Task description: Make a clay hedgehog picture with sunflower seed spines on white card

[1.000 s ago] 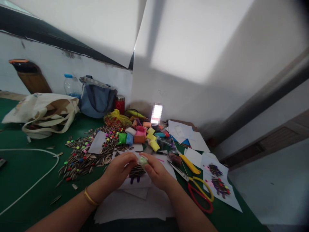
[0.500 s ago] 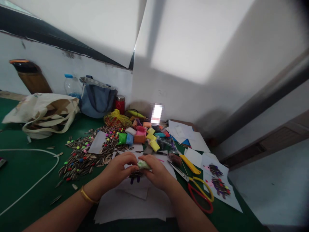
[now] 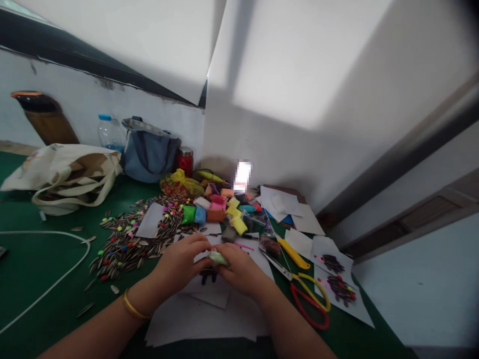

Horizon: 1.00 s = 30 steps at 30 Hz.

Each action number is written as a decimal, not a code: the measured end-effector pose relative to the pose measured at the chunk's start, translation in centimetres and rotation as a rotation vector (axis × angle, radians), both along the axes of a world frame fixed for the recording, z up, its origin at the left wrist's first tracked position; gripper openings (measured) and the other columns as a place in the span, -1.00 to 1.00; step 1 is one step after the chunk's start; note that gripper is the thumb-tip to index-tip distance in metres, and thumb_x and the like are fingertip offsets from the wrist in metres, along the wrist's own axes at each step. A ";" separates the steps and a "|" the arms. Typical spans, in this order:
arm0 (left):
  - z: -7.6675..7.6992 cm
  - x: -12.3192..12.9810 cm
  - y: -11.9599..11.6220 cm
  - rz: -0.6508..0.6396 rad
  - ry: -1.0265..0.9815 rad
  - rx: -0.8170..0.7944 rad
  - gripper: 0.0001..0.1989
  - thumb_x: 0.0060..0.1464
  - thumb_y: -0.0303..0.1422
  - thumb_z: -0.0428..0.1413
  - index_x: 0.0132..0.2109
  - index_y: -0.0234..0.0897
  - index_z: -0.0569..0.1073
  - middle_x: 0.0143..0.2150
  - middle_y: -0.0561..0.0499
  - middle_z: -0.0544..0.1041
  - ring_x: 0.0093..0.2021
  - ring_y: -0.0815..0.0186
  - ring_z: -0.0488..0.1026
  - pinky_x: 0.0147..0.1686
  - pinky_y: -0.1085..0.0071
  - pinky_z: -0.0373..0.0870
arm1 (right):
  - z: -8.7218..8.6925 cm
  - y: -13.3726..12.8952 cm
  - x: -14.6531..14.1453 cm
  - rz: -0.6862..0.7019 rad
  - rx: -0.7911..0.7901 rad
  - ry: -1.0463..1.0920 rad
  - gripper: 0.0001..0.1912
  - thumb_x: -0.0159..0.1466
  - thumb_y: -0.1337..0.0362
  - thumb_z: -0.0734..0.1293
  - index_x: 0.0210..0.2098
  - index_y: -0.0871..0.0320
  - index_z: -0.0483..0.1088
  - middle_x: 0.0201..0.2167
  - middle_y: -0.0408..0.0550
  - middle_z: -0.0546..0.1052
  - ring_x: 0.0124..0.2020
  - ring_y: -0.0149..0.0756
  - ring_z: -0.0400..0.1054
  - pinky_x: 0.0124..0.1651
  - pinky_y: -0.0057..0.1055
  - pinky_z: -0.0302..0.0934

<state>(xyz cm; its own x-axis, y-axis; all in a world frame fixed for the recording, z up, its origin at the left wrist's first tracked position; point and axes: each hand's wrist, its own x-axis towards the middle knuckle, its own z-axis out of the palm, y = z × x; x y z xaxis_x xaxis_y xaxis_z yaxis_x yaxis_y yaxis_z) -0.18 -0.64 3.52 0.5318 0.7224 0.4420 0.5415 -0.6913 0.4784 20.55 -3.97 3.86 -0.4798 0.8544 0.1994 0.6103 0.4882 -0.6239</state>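
A small pale green packet (image 3: 218, 258) is pinched between my two hands above white paper sheets (image 3: 209, 324). My left hand (image 3: 183, 262) grips its left side with thumb and fingers, and a gold bangle (image 3: 132, 305) circles that wrist. From the right, my right hand (image 3: 241, 267) has its fingers wrapped round the same packet. Under the hands lies a dark shape with purple strokes (image 3: 208, 278) on the paper, partly hidden by my fingers. Colourful clay packets (image 3: 216, 215) lie just beyond.
Sunflower seeds with coloured beads (image 3: 127, 244) spread at left. Scissors (image 3: 309, 294) and a yellow cutter (image 3: 294, 253) lie right, beside decorated sheets (image 3: 342, 291). Bags (image 3: 149, 157), a red flask (image 3: 185, 160) and a lit phone (image 3: 242, 175) stand behind. A white cable (image 3: 56, 284) curves across the left.
Both hands have shifted slightly within their hold, and the pale green packet is a little further left and tilted differently. The camera view has moved slightly.
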 end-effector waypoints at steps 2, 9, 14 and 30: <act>0.0 0.2 -0.3 -0.006 0.029 0.104 -0.80 0.10 -0.39 0.20 -0.09 -0.17 0.53 -0.14 -0.03 0.52 -0.17 0.25 0.47 -0.18 0.36 0.38 | 0.0 -0.1 -0.1 -0.012 -0.003 -0.010 -0.61 0.27 0.38 0.33 0.09 0.10 0.35 -0.05 -0.01 0.48 -0.01 -0.19 0.34 0.08 -0.27 0.23; 0.0 1.0 -0.9 0.005 0.029 0.130 -0.91 0.13 -0.41 0.15 -0.21 -0.22 0.55 -0.25 -0.05 0.50 -0.23 0.25 0.43 -0.20 0.32 0.39 | -0.9 0.2 0.0 -0.049 0.023 -0.002 -0.49 0.26 0.37 0.32 0.20 0.15 0.29 0.03 0.08 0.46 0.06 -0.16 0.33 0.16 -0.21 0.21; -0.1 0.8 -0.8 0.043 -0.042 0.128 -0.92 0.13 -0.41 0.15 -0.24 -0.21 0.55 -0.26 -0.04 0.50 -0.24 0.26 0.45 -0.21 0.34 0.39 | -1.4 0.4 0.3 -0.076 0.050 0.014 -0.44 0.24 0.41 0.29 0.23 0.14 0.26 0.05 0.08 0.45 0.08 -0.16 0.32 0.17 -0.19 0.21; -0.2 0.9 -0.7 -0.035 -0.064 0.157 -0.82 0.20 -0.42 0.08 -0.11 -0.18 0.56 -0.26 -0.03 0.60 -0.25 0.27 0.50 -0.23 0.36 0.41 | -1.5 0.3 0.2 -0.104 0.042 0.030 -0.45 0.23 0.41 0.29 0.22 0.12 0.29 0.01 0.07 0.47 0.04 -0.16 0.34 0.13 -0.20 0.24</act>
<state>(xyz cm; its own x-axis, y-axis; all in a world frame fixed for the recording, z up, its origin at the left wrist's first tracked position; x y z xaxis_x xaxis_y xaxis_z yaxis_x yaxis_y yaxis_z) 0.70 -1.34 3.34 0.5226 0.6235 0.5814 0.4876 -0.7781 0.3960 20.73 -3.70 2.34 -0.3821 0.8899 0.2492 0.6406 0.4494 -0.6226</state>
